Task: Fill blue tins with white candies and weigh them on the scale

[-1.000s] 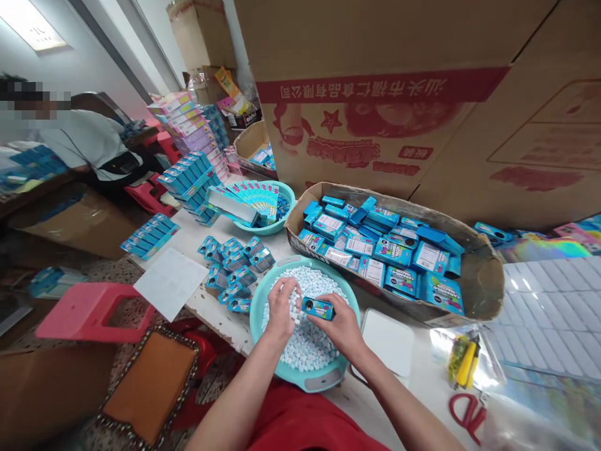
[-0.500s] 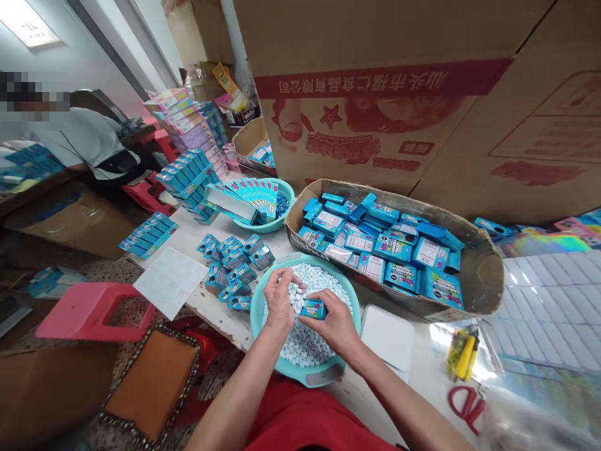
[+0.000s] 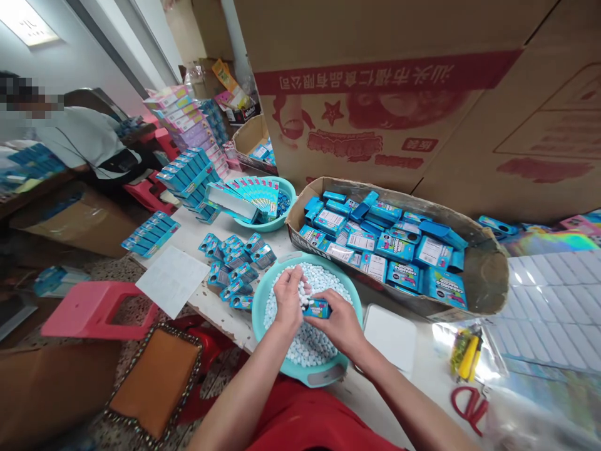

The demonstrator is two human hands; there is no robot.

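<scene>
A turquoise basin point(image 3: 259, 313) full of small white candies point(image 3: 310, 352) stands on the table in front of me. My left hand point(image 3: 288, 297) is cupped around some of these candies above the basin, tipped toward a small blue candy box point(image 3: 318, 309). Gripped between thumb and fingers of my right hand point(image 3: 342, 322), that box lies on its side with one end facing the candies in my left hand. How many candies are inside the box is hidden. Several similar boxes point(image 3: 237, 263) stand grouped left of the basin.
A cut-down carton point(image 3: 488, 282) holding blue boxes sits behind right. Right of the basin are a white tray-like slab point(image 3: 389, 338), a yellow-handled tool point(image 3: 468, 357) and red scissors point(image 3: 469, 407). Another turquoise bowl point(image 3: 287, 216) stands behind left. A person point(image 3: 84, 138) sits far left.
My left hand has moved slightly right, closer to the box end, and fewer candies show in it. My right hand keeps its grip on the box. The view has shifted slightly.
</scene>
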